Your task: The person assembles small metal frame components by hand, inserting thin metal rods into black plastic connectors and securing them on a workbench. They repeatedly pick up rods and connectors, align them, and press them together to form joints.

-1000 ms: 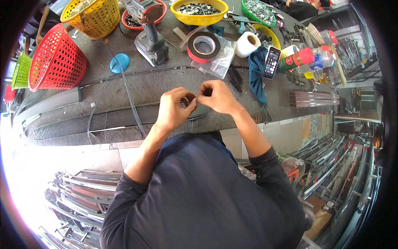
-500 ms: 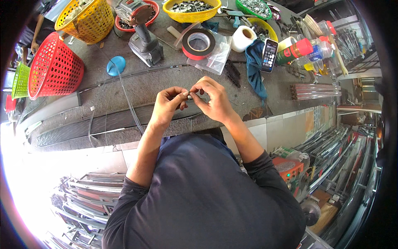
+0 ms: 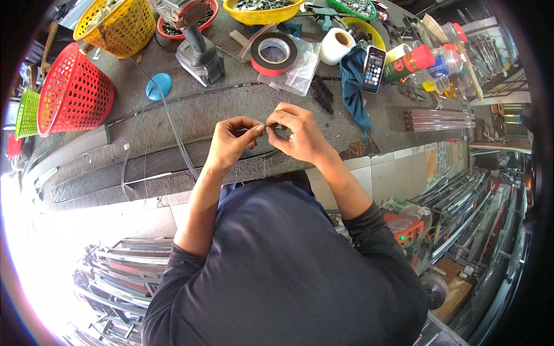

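Pinching close together, the left hand and the right hand gripped a tiny object, too small to identify, above the table, near the long black strips.

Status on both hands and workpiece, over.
Left hand pinching tiny piece, too small to identify. Right hand curled alongside. Black strip beneath, tape roll beyond.

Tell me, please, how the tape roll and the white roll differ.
The tape roll is wider and flatter; the white roll is narrower and taller. The tape roll lies on a clear plastic bag; the white roll stands right of it. Both have round centres.
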Demonstrator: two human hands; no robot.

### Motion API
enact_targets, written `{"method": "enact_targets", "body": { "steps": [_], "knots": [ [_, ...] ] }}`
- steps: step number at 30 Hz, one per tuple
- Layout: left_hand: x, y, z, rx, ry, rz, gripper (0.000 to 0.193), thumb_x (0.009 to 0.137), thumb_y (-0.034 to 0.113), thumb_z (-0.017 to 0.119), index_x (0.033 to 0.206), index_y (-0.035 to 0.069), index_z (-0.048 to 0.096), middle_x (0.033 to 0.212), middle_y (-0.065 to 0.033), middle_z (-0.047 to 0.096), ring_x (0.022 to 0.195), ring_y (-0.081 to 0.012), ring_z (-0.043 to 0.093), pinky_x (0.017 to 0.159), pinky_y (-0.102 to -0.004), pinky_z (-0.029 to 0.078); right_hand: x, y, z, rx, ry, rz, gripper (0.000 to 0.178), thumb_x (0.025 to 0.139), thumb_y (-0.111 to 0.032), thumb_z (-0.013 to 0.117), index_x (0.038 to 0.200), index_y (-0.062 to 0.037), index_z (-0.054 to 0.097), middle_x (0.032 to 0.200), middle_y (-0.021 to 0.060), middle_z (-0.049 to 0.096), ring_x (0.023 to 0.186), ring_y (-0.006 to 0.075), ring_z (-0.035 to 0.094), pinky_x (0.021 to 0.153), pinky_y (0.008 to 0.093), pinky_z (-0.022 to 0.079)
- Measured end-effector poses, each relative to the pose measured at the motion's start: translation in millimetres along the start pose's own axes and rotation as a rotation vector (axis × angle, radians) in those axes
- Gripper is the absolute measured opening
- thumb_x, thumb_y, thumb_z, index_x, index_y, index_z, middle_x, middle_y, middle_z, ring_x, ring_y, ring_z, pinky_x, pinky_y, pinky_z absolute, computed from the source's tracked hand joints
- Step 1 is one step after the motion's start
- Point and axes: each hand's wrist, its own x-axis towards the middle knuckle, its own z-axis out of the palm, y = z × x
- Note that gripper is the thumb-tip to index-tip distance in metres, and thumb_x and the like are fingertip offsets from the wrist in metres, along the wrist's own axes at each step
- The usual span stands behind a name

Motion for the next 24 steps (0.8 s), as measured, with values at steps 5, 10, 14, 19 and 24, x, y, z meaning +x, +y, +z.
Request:
{"method": "enact_targets", "body": {
  "steps": [5, 10, 14, 19, 24],
  "knots": [
    [-1.3, -3.4, -0.2, -0.040, -0.019, 0.009, 0.021, 0.105, 0.019, 0.087, 0.109, -0.001, 0.084, 0.091, -0.0008, 0.078, 0.076, -0.0055, 0.065, 0.069, -0.0252, 0.052, -2.9, 2.5, 3.1, 0.190, 0.002, 0.111, 0.017, 0.087, -0.004, 0.085, 0.095, -0.0019, 0.070, 0.087, 0.0081, 0.069, 0.073, 0.0198, 0.067, 0.066, 0.0351, 0.053],
    [-3.4, -4.0, -2.3, -0.034, 0.018, 0.036, 0.019, 0.104, 0.018, 0.088, 0.109, 0.000, 0.085, 0.090, -0.0001, 0.079, 0.076, -0.0055, 0.065, 0.069, -0.0251, 0.052, -9.6, 3.2, -1.0, 0.424, -0.063, 0.390, 0.014, 0.090, -0.006, 0.081, 0.093, 0.0002, 0.069, 0.079, 0.0068, 0.064, 0.072, 0.0099, 0.059, 0.065, 0.0317, 0.049],
    [-4.6, 0.1, 4.0, 0.263, 0.151, 0.230, 0.016, 0.102, 0.014, 0.089, 0.107, -0.001, 0.085, 0.088, -0.0011, 0.079, 0.075, -0.0065, 0.066, 0.069, -0.0256, 0.053, -14.3, -5.3, -9.2, 0.356, -0.181, 0.431, 0.015, 0.091, -0.005, 0.079, 0.091, 0.0020, 0.066, 0.077, 0.0054, 0.060, 0.072, 0.0087, 0.056, 0.065, 0.0316, 0.047],
    [-8.9, 0.4, 20.6, 0.390, 0.228, 0.346, 0.015, 0.100, 0.012, 0.088, 0.106, -0.001, 0.084, 0.086, -0.0017, 0.078, 0.072, -0.0069, 0.066, 0.068, -0.0258, 0.053, -12.1, -10.6, -15.3, 0.222, -0.142, 0.332, 0.014, 0.090, -0.004, 0.078, 0.092, 0.0026, 0.066, 0.076, 0.0046, 0.059, 0.070, 0.0094, 0.057, 0.063, 0.0317, 0.046],
    [-9.5, 2.6, 9.3, 0.155, 0.077, 0.004, 0.018, 0.104, 0.017, 0.086, 0.107, -0.001, 0.084, 0.088, -0.0011, 0.079, 0.072, -0.0050, 0.065, 0.066, -0.0242, 0.051, -2.2, 9.0, -6.1, 0.157, 0.095, 0.233, 0.012, 0.095, -0.006, 0.080, 0.096, 0.0014, 0.070, 0.078, 0.0051, 0.065, 0.067, 0.0099, 0.056, 0.061, 0.0308, 0.045]
  ]
}}
